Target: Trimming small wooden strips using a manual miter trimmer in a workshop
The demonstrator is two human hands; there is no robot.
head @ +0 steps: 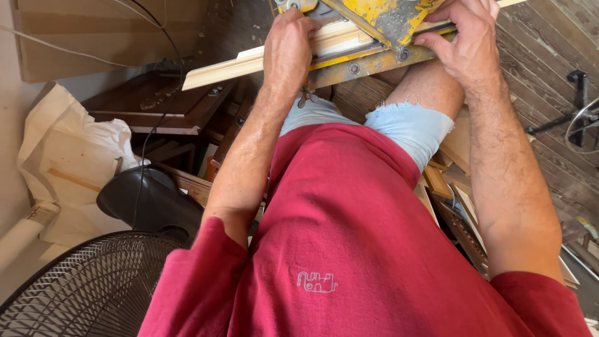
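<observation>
Left hand lies flat, fingers pressed down on the moulding, gripping nothing. Right hand has fingers curled over the strip where it meets the yellow saw. The moulding's long axis runs crosswise under both hands, its free end projecting beyond the left hand, the saw between them.
</observation>
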